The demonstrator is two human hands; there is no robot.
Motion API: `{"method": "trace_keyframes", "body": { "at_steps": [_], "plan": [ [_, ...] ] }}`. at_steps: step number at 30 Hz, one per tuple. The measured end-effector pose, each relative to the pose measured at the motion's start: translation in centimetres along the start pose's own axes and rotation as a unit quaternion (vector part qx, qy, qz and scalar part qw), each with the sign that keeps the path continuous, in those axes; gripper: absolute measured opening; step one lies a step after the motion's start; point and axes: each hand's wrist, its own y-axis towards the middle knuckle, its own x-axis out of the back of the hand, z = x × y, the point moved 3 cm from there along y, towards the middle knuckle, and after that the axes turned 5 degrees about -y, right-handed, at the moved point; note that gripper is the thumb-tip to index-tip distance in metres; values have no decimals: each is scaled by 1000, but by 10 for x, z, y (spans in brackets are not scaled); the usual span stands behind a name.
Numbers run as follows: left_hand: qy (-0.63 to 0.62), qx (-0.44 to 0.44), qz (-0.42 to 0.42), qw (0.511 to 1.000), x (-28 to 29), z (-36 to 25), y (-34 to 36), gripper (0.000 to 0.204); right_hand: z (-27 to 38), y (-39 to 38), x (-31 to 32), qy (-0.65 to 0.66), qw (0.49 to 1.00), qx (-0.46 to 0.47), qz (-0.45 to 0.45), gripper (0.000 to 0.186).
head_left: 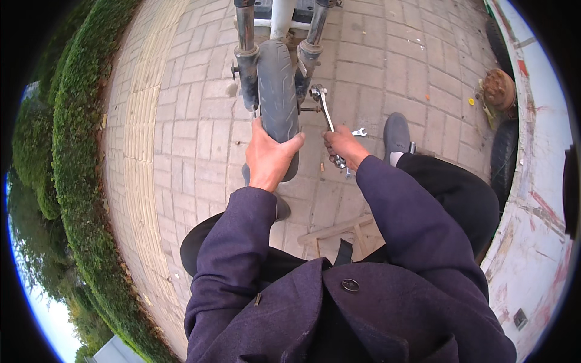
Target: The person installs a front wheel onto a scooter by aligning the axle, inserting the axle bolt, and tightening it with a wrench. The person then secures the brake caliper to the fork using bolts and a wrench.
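My left hand grips the lower part of a black front tire, thumb along its right side and fingers at its left. The wheel sits between two chrome-and-black fork legs below a white frame tube. My right hand is closed on a long silver wrench, whose upper head is beside the right fork, near an axle rod sticking out rightward. An open-end wrench lies on the pavement behind my right hand.
I am low over brick pavement, feet either side, with a wooden piece below me. A hedge runs along the left. At right are a white painted body, old tires and a rusty round part. A yellow bit lies nearby.
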Motion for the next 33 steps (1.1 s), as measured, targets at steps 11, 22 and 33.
{"method": "trace_keyframes", "body": {
  "at_steps": [11, 22, 33],
  "plan": [
    [28, -3, -25, 999, -8, -2, -4, 90, 1, 4, 6, 22, 1000, -9, 20, 6],
    [13, -21, -42, 999, -7, 3, -5, 83, 1, 5, 1, 25, 999, -20, 12, 16],
    [7, -23, -41, 999, -7, 5, -5, 83, -5, 12, -1, 61, 998, 8, -12, 13]
  ]
}}
